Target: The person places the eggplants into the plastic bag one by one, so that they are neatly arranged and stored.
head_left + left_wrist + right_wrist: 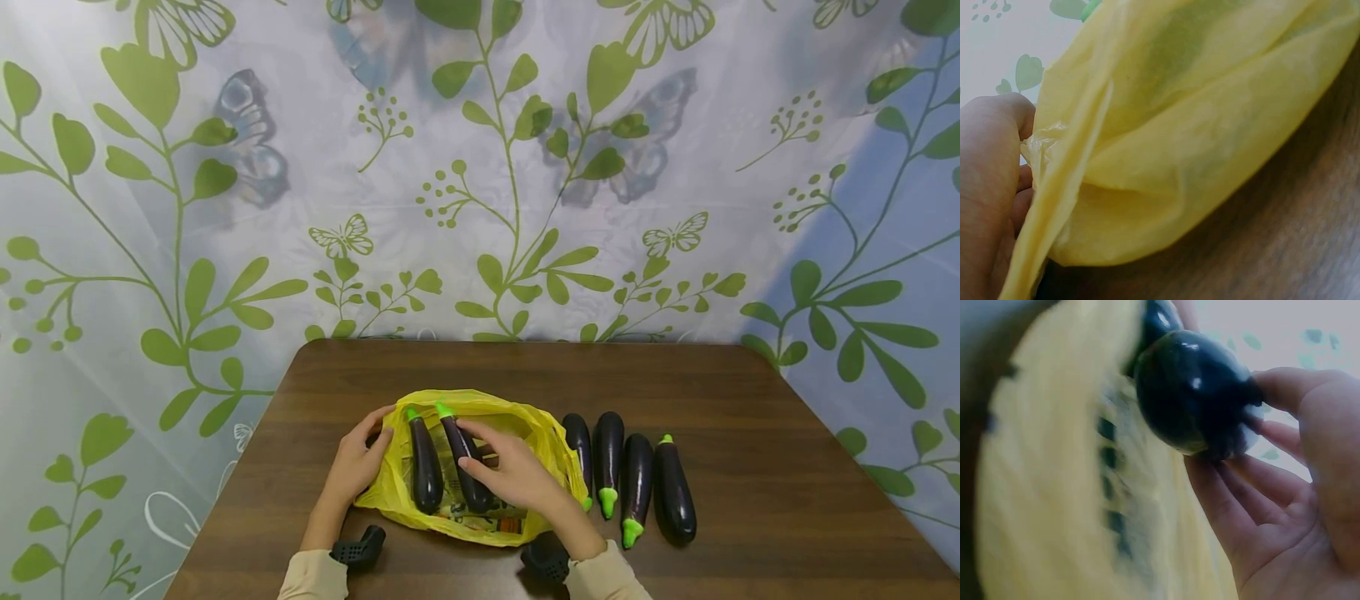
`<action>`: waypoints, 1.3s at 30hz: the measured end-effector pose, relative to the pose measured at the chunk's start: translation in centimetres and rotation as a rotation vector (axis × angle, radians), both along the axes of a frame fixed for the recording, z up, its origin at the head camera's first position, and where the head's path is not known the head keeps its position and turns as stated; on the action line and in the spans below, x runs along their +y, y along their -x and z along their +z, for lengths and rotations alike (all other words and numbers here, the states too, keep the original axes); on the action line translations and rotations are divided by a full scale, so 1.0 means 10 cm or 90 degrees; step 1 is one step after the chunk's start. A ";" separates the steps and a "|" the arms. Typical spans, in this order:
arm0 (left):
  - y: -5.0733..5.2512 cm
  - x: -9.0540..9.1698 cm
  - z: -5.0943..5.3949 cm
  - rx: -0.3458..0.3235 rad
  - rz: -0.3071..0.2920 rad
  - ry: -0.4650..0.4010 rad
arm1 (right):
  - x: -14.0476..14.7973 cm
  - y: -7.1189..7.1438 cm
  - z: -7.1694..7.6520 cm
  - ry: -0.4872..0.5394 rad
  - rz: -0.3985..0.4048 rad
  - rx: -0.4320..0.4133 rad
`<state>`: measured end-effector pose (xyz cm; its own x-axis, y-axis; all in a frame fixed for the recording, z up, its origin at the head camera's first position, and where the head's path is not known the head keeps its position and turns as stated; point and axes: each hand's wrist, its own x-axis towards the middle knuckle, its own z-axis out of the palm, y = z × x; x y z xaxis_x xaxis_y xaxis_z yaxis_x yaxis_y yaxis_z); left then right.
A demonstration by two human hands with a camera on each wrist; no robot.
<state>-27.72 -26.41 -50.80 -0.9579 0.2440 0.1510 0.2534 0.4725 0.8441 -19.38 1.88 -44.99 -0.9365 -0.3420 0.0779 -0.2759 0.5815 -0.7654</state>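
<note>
An open yellow plastic bag [390, 492] lies on the table with its mouth spread. My left hand [356, 462] holds the bag's left edge; in the left wrist view its fingers are partly hidden behind the yellow plastic [1166, 144]. Inside the bag's mouth, my right hand [517, 475] grips a dark purple eggplant [474, 492] with a bright green stem, thumb on one side and fingers on the other. The right wrist view shows that eggplant's rounded end [1191, 387] close up. Another eggplant [426, 471] lies to its left in the bag.
Several more eggplants [637, 479] lie side by side on the brown wooden table [750, 467], just right of the bag. Printed paper-like material [491, 523] shows inside the bag. A leaf-patterned curtain [405, 200] hangs behind the table's far edge.
</note>
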 end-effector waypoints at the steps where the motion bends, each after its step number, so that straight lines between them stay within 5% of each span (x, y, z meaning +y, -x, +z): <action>1: 0.00 0.00 0.00 -0.002 0.000 -0.001 | -0.02 0.00 -0.02 0.004 0.001 0.000; 13: 0.00 0.01 0.00 -0.019 0.007 0.002 | -0.17 -0.02 -0.18 0.050 -0.027 0.007; 29: 0.01 0.01 -0.01 -0.023 0.004 0.003 | -0.21 -0.02 -0.35 0.138 -0.041 -0.056; 39: 0.00 0.00 0.01 -0.031 -0.001 -0.003 | -0.20 0.00 -0.42 0.126 -0.052 -0.067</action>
